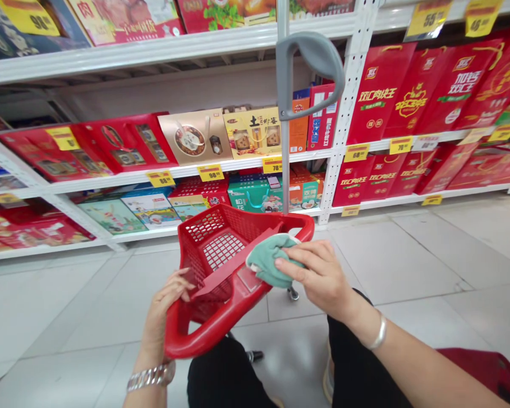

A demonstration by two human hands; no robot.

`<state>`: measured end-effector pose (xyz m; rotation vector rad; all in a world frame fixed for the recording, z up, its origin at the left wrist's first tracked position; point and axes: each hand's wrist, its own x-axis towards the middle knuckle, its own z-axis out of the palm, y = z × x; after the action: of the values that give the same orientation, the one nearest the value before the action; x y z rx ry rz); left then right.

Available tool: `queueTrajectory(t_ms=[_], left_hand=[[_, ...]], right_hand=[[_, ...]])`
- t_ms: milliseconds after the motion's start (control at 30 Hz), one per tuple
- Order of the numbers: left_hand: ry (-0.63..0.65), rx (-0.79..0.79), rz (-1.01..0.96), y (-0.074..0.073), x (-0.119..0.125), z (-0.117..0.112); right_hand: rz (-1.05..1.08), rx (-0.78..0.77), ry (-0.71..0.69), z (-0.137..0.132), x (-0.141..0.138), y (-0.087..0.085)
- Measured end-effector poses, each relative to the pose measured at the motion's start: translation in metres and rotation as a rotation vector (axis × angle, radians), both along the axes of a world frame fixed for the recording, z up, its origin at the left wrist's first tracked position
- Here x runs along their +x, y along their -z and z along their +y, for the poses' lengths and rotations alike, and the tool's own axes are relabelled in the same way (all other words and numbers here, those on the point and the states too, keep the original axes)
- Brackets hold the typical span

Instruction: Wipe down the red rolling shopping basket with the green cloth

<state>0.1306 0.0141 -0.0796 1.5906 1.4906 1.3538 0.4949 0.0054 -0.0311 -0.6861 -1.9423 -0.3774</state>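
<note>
A red plastic shopping basket with lattice walls sits tilted in front of me, its thick rim towards my knees. My left hand is closed on the rim at the left side, its fingertips reaching over the inner edge. In my right hand is a bunched green cloth with a pale edge, pressed against the right part of the rim. A small clear label plate shows on the rim beside the cloth. Some of the right fingers and the rim under the cloth are hidden.
A grey loop handle tops a metal pole behind the basket. White shelves carry boxed goods, with red gift bags at right. Casters show near the tiled floor. Red material lies at lower right.
</note>
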Motion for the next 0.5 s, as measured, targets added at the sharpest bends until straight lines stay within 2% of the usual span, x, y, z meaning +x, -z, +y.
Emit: queueTrajectory(t_ms=[133,267,367,433,500], left_hand=[[0.002,0.032,-0.010,0.000,-0.001,0.004],[0.026,0.046,-0.003,-0.001,-0.001,0.010],[0.036,0.072,0.009,-0.001,-0.001,0.012],[0.043,0.103,0.016,0.000,-0.001,0.012],[0.058,0.142,0.038,0.001,-0.001,0.012]], right_hand=[[0.048,-0.028,0.150,0.018,0.042,0.012],[0.054,-0.033,0.435,0.039,0.084,0.020],[0.092,-0.029,0.612,0.044,0.103,0.017],[0.152,0.003,0.607,0.036,0.103,0.010],[0.198,0.036,0.488,0.020,0.090,0.001]])
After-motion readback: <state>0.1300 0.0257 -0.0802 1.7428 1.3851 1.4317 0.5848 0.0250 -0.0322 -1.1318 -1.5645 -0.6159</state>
